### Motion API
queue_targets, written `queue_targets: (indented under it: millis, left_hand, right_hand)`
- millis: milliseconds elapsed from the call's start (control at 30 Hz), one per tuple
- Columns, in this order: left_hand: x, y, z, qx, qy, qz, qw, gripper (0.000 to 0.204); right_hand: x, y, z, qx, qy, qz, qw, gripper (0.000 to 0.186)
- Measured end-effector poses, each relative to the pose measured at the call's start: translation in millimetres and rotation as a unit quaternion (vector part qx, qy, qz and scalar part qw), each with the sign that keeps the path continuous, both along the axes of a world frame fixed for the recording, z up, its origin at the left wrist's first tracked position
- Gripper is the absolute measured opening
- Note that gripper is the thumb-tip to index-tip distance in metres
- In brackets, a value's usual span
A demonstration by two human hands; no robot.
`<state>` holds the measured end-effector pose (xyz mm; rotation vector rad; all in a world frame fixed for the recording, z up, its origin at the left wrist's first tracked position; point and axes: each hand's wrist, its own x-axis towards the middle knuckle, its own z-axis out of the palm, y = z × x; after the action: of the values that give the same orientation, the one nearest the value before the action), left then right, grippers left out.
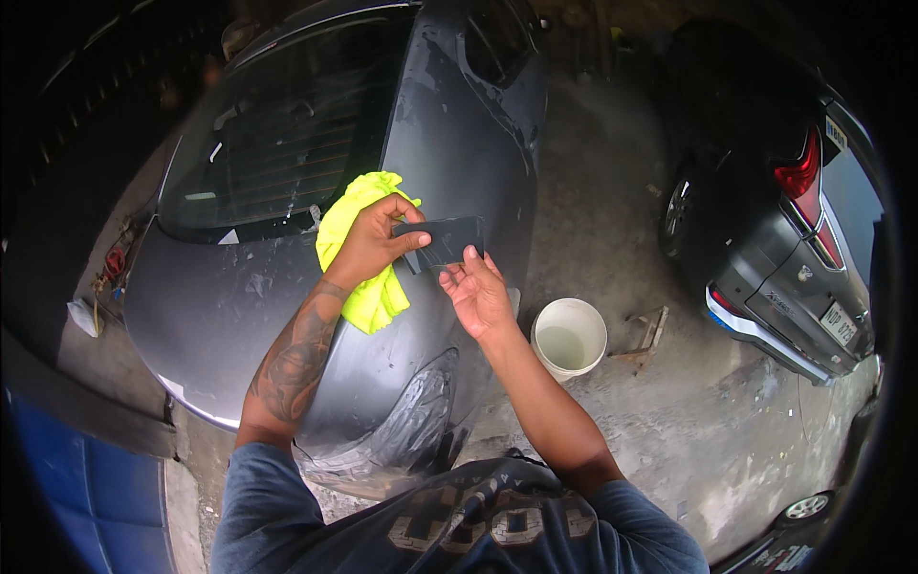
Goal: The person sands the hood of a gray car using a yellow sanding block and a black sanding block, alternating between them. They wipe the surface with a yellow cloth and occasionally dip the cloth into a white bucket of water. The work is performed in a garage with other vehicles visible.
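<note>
Both hands meet over the rear side of a dark grey car [201, 297]. Between them is a folded piece of dark sandpaper [459, 235]. My left hand [371, 241] pinches its left end between thumb and fingers. My right hand [480, 295], palm turned up, grips the lower right edge with thumb and fingertips. A bright yellow-green cloth [381, 304] lies bunched behind and below my left hand, over the car body. Whether the hidden fingers of that hand also touch the cloth, I cannot tell.
A white bucket [571, 312] with cloudy liquid stands on the concrete floor right of the car. Beside it lies a small angled frame [654, 333]. Another dark vehicle [755, 249] is parked at the right. Blue panels [91, 488] stand at lower left.
</note>
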<state>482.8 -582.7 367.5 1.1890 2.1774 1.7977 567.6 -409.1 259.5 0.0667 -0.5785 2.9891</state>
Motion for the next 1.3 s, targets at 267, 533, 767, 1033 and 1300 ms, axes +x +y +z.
queue_targets:
  millis: [267,533,767,1033,1300]
  left_hand:
    - [16,3,8,-0.138,-0.021,-0.043,0.989,0.035]
    - [15,1,5,-0.125,0.056,-0.029,0.990,0.033]
    - [12,1,6,-0.135,0.066,-0.024,0.988,0.020]
    - [16,-2,6,-0.135,0.062,-0.018,0.989,0.015]
    - [15,0,5,-0.146,0.072,-0.011,0.987,0.014]
  right_hand:
    - [-3,29,39,0.132,0.155,-0.066,0.977,0.009]
    - [27,96,-44,0.339,0.005,-0.185,0.922,0.014]
    - [14,28,-111,0.556,-0.094,-0.356,0.745,0.026]
    - [29,-18,-112,0.627,-0.090,-0.382,0.673,0.034]
    - [25,-34,-119,0.602,-0.107,-0.391,0.688,0.038]
